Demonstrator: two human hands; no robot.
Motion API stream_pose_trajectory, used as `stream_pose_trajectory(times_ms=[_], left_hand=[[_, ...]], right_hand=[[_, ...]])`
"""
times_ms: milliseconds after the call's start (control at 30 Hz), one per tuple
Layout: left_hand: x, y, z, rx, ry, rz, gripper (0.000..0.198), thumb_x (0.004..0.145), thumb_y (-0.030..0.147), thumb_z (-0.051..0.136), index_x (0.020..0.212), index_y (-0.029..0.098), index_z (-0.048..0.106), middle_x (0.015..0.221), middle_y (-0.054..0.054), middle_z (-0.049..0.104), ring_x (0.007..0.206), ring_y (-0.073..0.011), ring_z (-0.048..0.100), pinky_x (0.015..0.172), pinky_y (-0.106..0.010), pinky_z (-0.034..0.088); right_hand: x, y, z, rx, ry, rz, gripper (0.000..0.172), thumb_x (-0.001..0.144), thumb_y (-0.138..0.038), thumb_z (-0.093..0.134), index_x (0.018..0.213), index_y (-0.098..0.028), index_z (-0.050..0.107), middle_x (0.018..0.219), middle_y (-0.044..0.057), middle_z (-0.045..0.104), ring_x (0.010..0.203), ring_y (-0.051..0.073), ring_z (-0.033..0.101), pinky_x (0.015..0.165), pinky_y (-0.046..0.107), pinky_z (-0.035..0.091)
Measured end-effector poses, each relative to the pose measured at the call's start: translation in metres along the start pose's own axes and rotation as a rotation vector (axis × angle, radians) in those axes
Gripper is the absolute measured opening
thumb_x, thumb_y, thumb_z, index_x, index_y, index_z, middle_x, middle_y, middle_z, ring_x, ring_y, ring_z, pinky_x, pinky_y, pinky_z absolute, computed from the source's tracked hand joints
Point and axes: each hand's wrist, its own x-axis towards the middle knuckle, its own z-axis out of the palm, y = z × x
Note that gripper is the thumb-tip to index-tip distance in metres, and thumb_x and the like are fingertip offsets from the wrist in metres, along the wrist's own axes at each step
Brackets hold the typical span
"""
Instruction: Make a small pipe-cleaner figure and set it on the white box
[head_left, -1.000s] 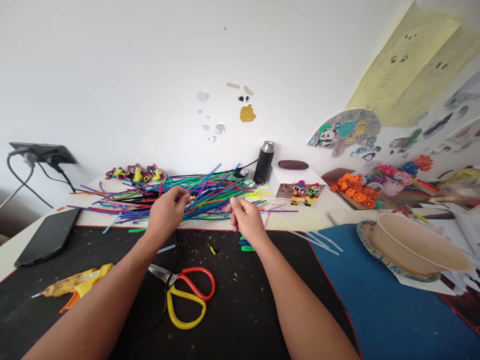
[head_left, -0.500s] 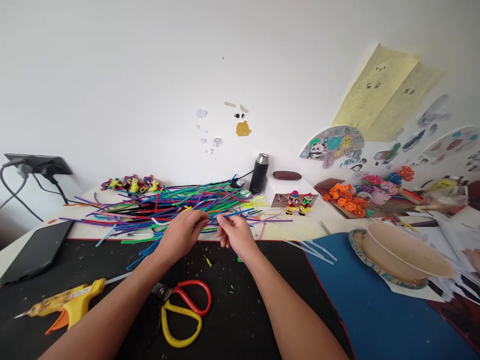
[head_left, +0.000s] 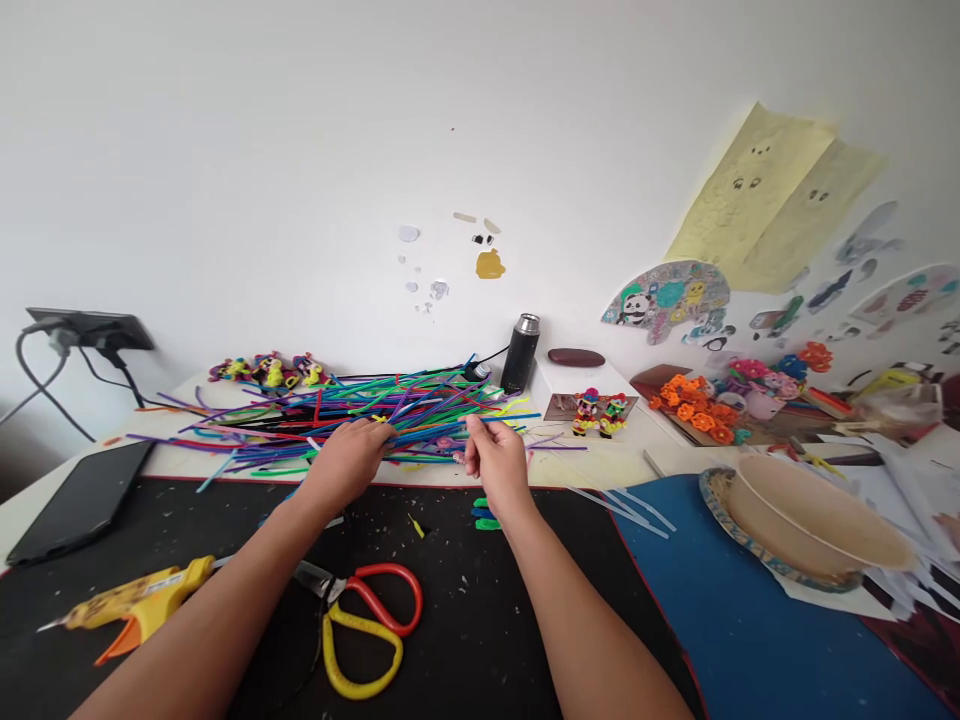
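Observation:
My left hand (head_left: 351,462) is closed in a pinch at the front edge of a heap of coloured pipe cleaners (head_left: 292,405). Opposite it, my right hand (head_left: 496,462) also pinches, thumb uppermost. A blue pipe cleaner (head_left: 427,436) seems to stretch between the fingertips, though the heap behind makes its ends hard to make out. Short green and blue folded pieces (head_left: 486,514) lie on the black mat (head_left: 465,640) beside my right wrist. Scissors (head_left: 364,630) with one red and one yellow handle rest below my left forearm, which partly hides a yellow glue gun (head_left: 142,605).
A phone (head_left: 79,500) lies at left. Behind the heap stand a black flask (head_left: 520,355) and a white box (head_left: 581,385), with small figures (head_left: 600,412) before it. Clear glue sticks (head_left: 626,510) and a beige bowl (head_left: 817,515) are at right.
My hands have moved apart, the left one leftward and the right one slightly rightward. More of the green and blue folded pieces shows. The view has shifted slightly.

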Motion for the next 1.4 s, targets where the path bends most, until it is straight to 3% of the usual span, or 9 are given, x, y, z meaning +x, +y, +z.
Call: stream_pose_trajectory(times_ms=[300, 433, 533, 667, 700, 867, 967, 1133, 1400], left_hand=[[-0.005, -0.023, 0.014, 0.039, -0.045, -0.155, 0.028, 0.092, 0.019, 0.05, 0.1, 0.02, 0.077, 0.103, -0.016, 0.08, 0.102, -0.0373, 0.067, 0.088, -0.046, 0.049], [-0.005, -0.02, 0.013, -0.087, 0.088, -0.131, 0.026, 0.088, 0.024, 0.055, 0.099, 0.019, 0.079, 0.104, -0.019, 0.078, 0.105, -0.0403, 0.065, 0.092, -0.052, 0.05], [-0.003, -0.003, 0.003, -0.401, 0.152, -0.105, 0.027, 0.089, 0.038, 0.063, 0.103, 0.022, 0.08, 0.106, -0.016, 0.078, 0.108, -0.0384, 0.065, 0.095, -0.05, 0.05], [-0.002, 0.027, -0.013, -1.086, -0.125, -0.155, 0.049, 0.089, 0.056, 0.068, 0.124, 0.022, 0.075, 0.1, -0.009, 0.078, 0.079, -0.0237, 0.068, 0.073, -0.036, 0.054], [-0.002, 0.032, -0.016, -1.203, -0.131, -0.166, 0.05, 0.089, 0.057, 0.068, 0.123, 0.021, 0.075, 0.097, -0.008, 0.077, 0.074, -0.0208, 0.065, 0.07, -0.033, 0.052], [-0.001, 0.04, -0.02, -1.591, 0.041, -0.306, 0.038, 0.085, 0.054, 0.076, 0.09, 0.016, 0.077, 0.085, -0.009, 0.074, 0.069, -0.0172, 0.06, 0.066, -0.031, 0.047], [0.0, 0.038, -0.019, -1.747, 0.13, -0.406, 0.036, 0.078, 0.049, 0.085, 0.089, 0.016, 0.077, 0.091, -0.009, 0.075, 0.07, -0.0165, 0.061, 0.068, -0.032, 0.049], [0.001, 0.035, -0.019, -1.753, 0.198, -0.456, 0.042, 0.077, 0.055, 0.085, 0.091, 0.016, 0.079, 0.077, -0.005, 0.071, 0.069, -0.0167, 0.061, 0.067, -0.031, 0.048], [-0.001, 0.04, -0.014, -1.505, -0.004, -0.35, 0.047, 0.078, 0.064, 0.079, 0.082, 0.017, 0.078, 0.072, -0.006, 0.072, 0.066, -0.0182, 0.059, 0.067, -0.032, 0.047]], right_hand=[[0.013, -0.02, -0.018, 0.159, 0.269, -0.121, 0.053, 0.076, -0.064, 0.082, 0.064, -0.02, 0.053, 0.049, -0.007, 0.047, 0.038, 0.007, 0.041, 0.037, 0.022, 0.027], [0.017, -0.026, -0.026, 0.222, 0.323, -0.1, 0.052, 0.073, -0.067, 0.083, 0.075, -0.021, 0.057, 0.052, -0.009, 0.044, 0.039, 0.008, 0.039, 0.037, 0.023, 0.024], [0.015, -0.021, -0.022, 0.174, 0.279, -0.054, 0.049, 0.077, -0.066, 0.079, 0.075, -0.022, 0.057, 0.052, -0.008, 0.043, 0.039, 0.009, 0.039, 0.037, 0.024, 0.023], [0.006, -0.011, -0.008, 0.141, 0.156, -0.031, 0.049, 0.079, -0.063, 0.079, 0.068, -0.022, 0.055, 0.051, -0.007, 0.047, 0.039, 0.009, 0.039, 0.038, 0.024, 0.026], [0.003, -0.009, -0.004, 0.124, 0.125, -0.024, 0.05, 0.08, -0.062, 0.079, 0.066, -0.022, 0.054, 0.05, -0.006, 0.047, 0.039, 0.009, 0.04, 0.038, 0.024, 0.027], [-0.007, 0.0, 0.006, -0.016, -0.032, 0.026, 0.048, 0.081, -0.064, 0.077, 0.069, -0.021, 0.058, 0.048, -0.006, 0.05, 0.037, 0.01, 0.042, 0.038, 0.024, 0.029], [-0.011, 0.006, 0.009, -0.104, -0.114, 0.01, 0.049, 0.085, -0.066, 0.072, 0.071, -0.021, 0.059, 0.048, -0.005, 0.051, 0.037, 0.011, 0.045, 0.039, 0.024, 0.031], [-0.014, 0.006, 0.01, -0.176, -0.172, 0.0, 0.052, 0.089, -0.066, 0.068, 0.067, -0.021, 0.056, 0.049, -0.005, 0.052, 0.038, 0.01, 0.048, 0.04, 0.024, 0.034], [-0.013, -0.002, 0.01, -0.124, -0.168, 0.009, 0.046, 0.09, -0.064, 0.066, 0.091, -0.019, 0.074, 0.051, -0.005, 0.051, 0.039, 0.011, 0.047, 0.036, 0.023, 0.03]])
